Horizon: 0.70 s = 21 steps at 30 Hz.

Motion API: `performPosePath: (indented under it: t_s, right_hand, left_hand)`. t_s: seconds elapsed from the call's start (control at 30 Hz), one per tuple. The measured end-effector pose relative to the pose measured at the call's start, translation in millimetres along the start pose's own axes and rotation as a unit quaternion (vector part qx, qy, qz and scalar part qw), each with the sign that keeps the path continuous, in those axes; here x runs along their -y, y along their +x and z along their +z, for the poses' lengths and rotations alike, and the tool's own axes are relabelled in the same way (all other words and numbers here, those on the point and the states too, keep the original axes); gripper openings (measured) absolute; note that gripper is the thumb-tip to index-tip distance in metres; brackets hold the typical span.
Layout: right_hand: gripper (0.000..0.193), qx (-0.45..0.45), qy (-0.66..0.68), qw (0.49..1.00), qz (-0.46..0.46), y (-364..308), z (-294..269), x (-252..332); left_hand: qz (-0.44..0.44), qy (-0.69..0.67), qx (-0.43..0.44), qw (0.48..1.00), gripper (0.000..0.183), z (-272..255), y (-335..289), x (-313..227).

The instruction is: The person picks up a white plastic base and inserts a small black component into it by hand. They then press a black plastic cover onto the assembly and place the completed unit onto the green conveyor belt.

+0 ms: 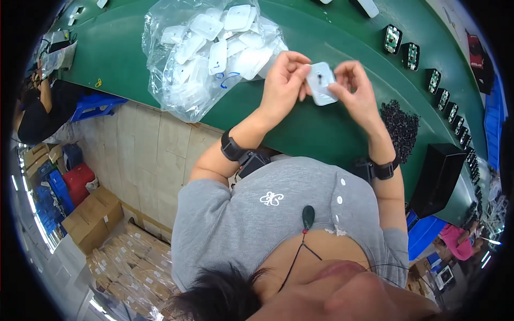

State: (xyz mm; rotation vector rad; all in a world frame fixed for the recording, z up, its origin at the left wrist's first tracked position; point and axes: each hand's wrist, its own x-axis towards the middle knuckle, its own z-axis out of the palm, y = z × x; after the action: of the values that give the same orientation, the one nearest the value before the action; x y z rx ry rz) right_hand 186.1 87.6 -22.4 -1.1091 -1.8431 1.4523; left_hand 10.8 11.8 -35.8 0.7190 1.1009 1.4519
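Between my two hands, above the green table, is a white rounded-rectangular plastic cover [322,95] with a small black part at its middle. My left hand [285,80] pinches its left edge between thumb and curled fingers. On the right side, the thumb of my right hand [355,91] presses on the cover's lower right edge, its fingers curled behind. To the left of my left hand lies a clear plastic bag [176,91] full of similar white covers [206,27]. Beside my right wrist is a heap of small black parts [400,128].
Black housings with green circuit boards [392,39] stand in a curved row along the right of the green table [118,48]. A black box [438,174] sits at the right near edge. A blue stool [96,107] and cardboard boxes [92,216] are on the floor at left.
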Motion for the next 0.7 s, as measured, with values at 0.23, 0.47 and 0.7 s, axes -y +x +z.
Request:
performPosePath:
  t_s: [0.23,0.47,0.7]
  right_hand:
    - [0.064,-0.231,-0.482,0.751,-0.387,160.2,-1.4,16.8]
    - [0.05,-0.054,-0.522,0.814,-0.249,211.8,-0.8,-5.5]
    - [0.043,-0.136,-0.068,0.985,-0.077,92.8,-24.6,-12.6]
  left_hand:
    - [0.154,0.356,-0.038,0.921,0.008,-5.1,10.0,18.1]
    - [0.243,0.501,0.018,0.831,0.01,4.0,4.8,26.3]
    - [0.285,0.517,0.023,0.806,0.014,-1.6,7.9,17.2]
